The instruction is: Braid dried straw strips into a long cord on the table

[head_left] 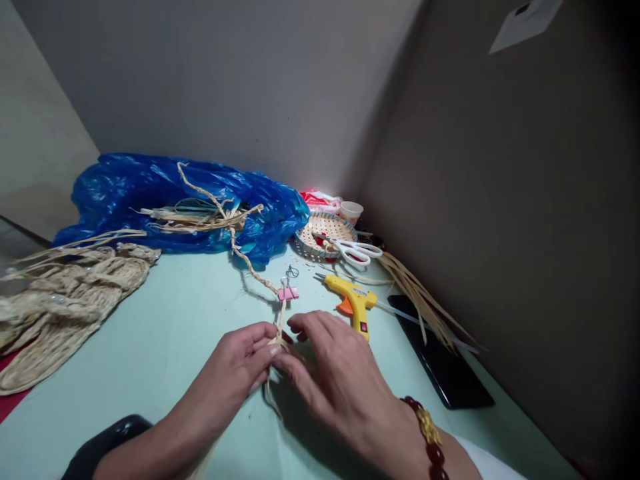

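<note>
A braided straw cord [250,267] runs from the blue bag down to a pink binder clip [289,293], which grips it on the table. Below the clip, my left hand [245,357] pinches the cord's near end between thumb and fingers. My right hand [330,373] meets it there, its thumb at the pinched strands and its fingers curved above them; whether it grips a strand is hidden. Loose strand ends [270,393] hang beneath the hands.
At the back lies a blue plastic bag [115,193] with straw strips [190,217]. Woven straw pieces [75,300] are at left. To the right are a yellow glue gun [353,297], white-handled scissors [357,253], a woven basket [313,248], a paper cup [351,212] and a black phone-like slab [450,377].
</note>
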A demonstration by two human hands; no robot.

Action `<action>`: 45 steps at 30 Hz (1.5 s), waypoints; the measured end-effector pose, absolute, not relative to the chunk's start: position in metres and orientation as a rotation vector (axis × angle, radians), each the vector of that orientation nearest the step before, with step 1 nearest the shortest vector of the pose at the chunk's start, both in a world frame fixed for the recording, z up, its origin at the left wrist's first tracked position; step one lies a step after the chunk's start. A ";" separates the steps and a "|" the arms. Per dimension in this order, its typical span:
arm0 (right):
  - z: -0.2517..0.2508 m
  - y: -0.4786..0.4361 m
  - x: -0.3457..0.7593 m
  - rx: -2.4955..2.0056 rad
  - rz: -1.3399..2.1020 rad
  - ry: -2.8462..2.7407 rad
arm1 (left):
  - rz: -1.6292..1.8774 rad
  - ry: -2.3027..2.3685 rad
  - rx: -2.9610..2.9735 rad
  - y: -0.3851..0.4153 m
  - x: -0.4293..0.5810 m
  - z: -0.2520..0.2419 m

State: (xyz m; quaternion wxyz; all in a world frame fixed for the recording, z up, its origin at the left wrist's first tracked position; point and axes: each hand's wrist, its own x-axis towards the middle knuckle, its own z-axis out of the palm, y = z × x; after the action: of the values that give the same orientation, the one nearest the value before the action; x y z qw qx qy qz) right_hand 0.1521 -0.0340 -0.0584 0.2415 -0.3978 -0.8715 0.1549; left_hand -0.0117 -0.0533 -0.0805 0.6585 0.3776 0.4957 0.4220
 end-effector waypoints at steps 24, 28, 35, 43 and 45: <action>-0.058 -0.009 0.153 -0.948 0.981 -2.396 | 0.678 1.423 1.461 -0.055 -0.020 -0.060; -0.061 -0.015 0.152 -1.074 1.066 -2.315 | 0.678 1.434 1.495 -0.055 -0.018 -0.063; -0.070 -0.017 0.141 -1.081 1.444 -1.934 | 0.599 1.538 1.668 -0.057 -0.017 -0.066; -0.075 -0.020 0.139 -1.111 1.229 -1.925 | 0.589 1.620 1.728 -0.058 -0.025 -0.060; -0.074 -0.021 0.140 -1.123 1.119 -2.008 | 0.574 1.645 1.792 -0.057 -0.028 -0.057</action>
State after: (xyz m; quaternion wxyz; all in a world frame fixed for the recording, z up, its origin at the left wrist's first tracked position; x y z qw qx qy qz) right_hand 0.1402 -0.0206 -0.0736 0.2876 -0.4203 -0.7517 0.4191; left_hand -0.0276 -0.0572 -0.0567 0.3155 0.6804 0.6245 0.2179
